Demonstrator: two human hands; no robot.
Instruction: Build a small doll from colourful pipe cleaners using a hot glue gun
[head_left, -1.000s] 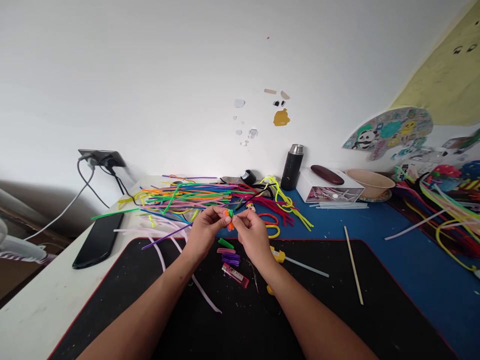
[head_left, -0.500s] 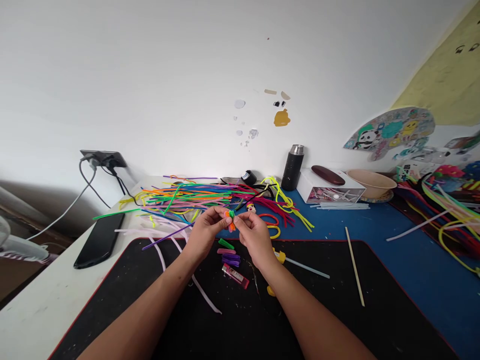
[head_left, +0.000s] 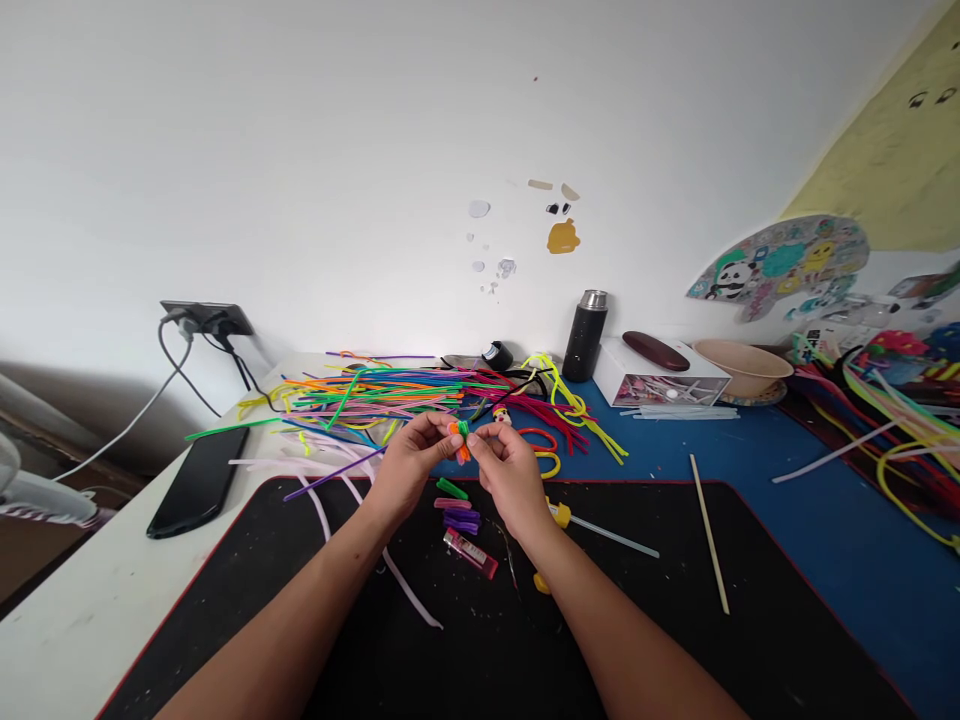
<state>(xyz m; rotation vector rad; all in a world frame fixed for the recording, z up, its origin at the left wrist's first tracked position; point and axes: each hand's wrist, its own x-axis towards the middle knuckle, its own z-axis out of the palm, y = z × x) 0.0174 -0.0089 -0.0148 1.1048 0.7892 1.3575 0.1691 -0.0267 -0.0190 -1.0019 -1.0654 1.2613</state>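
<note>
Between my fingertips is a small bunch of bent pipe cleaners [head_left: 463, 452], orange, green and pink. My left hand [head_left: 411, 462] pinches it from the left, and my right hand [head_left: 508, 466] pinches its right side. Both hands hover over the far edge of the black mat [head_left: 420, 660]. Just below them lie a folded green pipe cleaner [head_left: 452, 488], a pink one [head_left: 453, 503] and some purple ones [head_left: 462, 520]. A pinkish-red lighter [head_left: 471, 553] rests nearer to me. By my right wrist is a yellow glue gun [head_left: 559, 514], mostly covered by the forearm.
Loose pipe cleaners [head_left: 375, 392] are heaped behind my hands, beside red-and-yellow-handled scissors [head_left: 551, 462]. A phone [head_left: 199, 482] lies left. A wooden stick [head_left: 709, 533] lies right. Along the wall stand a black flask [head_left: 586, 338], a white box [head_left: 622, 372] and a bowl [head_left: 742, 368].
</note>
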